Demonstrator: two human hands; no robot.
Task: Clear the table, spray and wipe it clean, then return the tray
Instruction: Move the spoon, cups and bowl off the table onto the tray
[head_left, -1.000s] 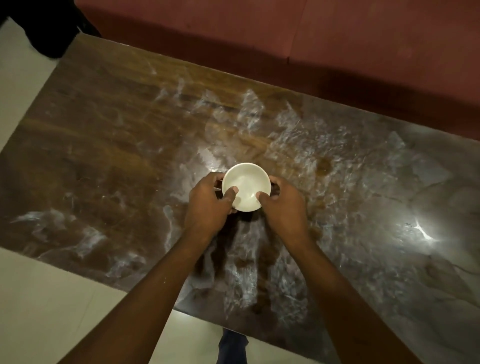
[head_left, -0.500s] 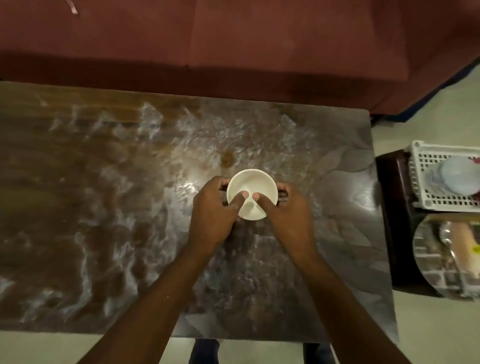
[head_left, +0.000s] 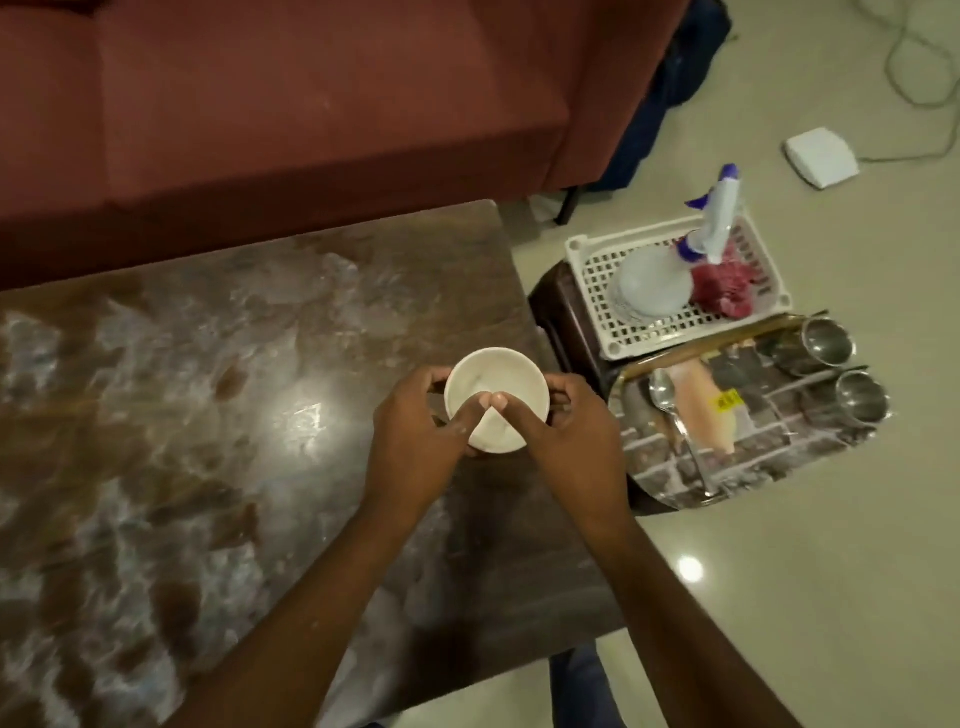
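A white bowl (head_left: 493, 384) is held between both hands above the right part of the brown marble-patterned table (head_left: 208, 415). My left hand (head_left: 415, 441) grips its left side, my right hand (head_left: 566, 436) its right side, and both thumbs rest over the rim. To the right, on a dark stool, a shiny steel tray (head_left: 748, 457) carries a spoon (head_left: 670, 410) and two steel cups (head_left: 826, 343). Behind it a white plastic basket (head_left: 613, 332) holds a spray bottle (head_left: 711, 228) and a red cloth (head_left: 722, 286).
A red sofa (head_left: 311, 104) runs along the table's far edge. A white box (head_left: 821, 156) with a cable lies on the pale floor at the upper right. My blue trouser leg (head_left: 582, 680) shows below the table's near edge.
The view has swung to the right, so the stool with the tray and basket has come fully into sight. Both hands have carried the bowl toward the table's right edge.
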